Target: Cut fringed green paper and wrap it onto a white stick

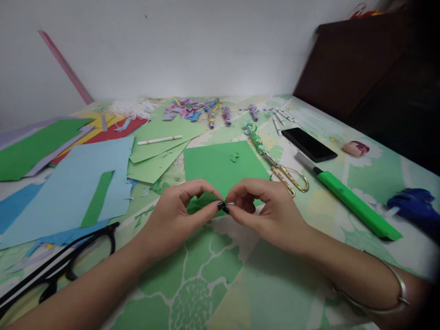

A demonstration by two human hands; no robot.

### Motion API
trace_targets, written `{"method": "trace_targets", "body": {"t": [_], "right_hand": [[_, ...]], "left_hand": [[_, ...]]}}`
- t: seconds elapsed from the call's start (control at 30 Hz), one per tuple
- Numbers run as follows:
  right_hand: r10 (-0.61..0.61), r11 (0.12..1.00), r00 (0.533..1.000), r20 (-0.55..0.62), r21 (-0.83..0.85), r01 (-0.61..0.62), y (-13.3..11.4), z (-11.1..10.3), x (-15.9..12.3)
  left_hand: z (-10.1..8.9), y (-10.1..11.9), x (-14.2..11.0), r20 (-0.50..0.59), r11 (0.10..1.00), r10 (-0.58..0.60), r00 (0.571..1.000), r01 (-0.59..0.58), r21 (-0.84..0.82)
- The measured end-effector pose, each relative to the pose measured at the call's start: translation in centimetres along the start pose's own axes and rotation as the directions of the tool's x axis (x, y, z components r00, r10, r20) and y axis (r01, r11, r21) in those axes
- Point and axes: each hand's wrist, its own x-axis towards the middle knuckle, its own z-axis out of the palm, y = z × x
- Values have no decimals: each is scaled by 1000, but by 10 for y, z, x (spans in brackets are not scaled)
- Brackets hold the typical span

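My left hand (175,220) pinches a folded piece of green paper (205,199) between thumb and fingers. Close against it, my right hand (275,215) is closed in a pinch on a thin white piece (230,204) at the paper's edge; its kind is too small to tell. The thumb tips of both hands almost meet. Just beyond them lies a larger green paper sheet (213,158) with a small green scrap (234,157) on it. Gold-handled scissors (290,178) rest right of the sheet, beside a curled green paper piece (254,136).
On the right are a green utility knife (357,204) with its blade out, a black phone (311,144) and a blue tool (414,206). Coloured sheets, including light blue paper (79,183), and eyeglasses (112,238) lie left. Purple paper rolls (227,116) and scraps (184,109) lie at the back.
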Motion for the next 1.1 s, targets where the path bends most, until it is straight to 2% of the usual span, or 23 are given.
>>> {"method": "trace_targets", "body": {"t": [0.13,0.27,0.57,0.67,0.87,1.1], "right_hand": [[30,996,999,36,84,-33,-2,-2,1],[-19,995,997,75,100,12,-1,-4,2],[-108,985,992,63,139,99,4,-6,5],[-114,989,993,41,98,109,5,-6,5],[-106,994,994,31,44,104,4,-6,5],[-47,998,996,81,-30,49,3,-6,3]], "left_hand": [[-2,-2,2,71,985,-64,995,75,-153],[-4,-5,5,172,958,-97,980,139,-252],[-5,-6,6,181,933,-102,978,157,-325],[-4,-5,6,154,924,-98,983,148,-352],[-4,-3,7,-3,929,-110,994,102,-355],[-3,-2,6,-42,947,-107,993,89,-308]]}}
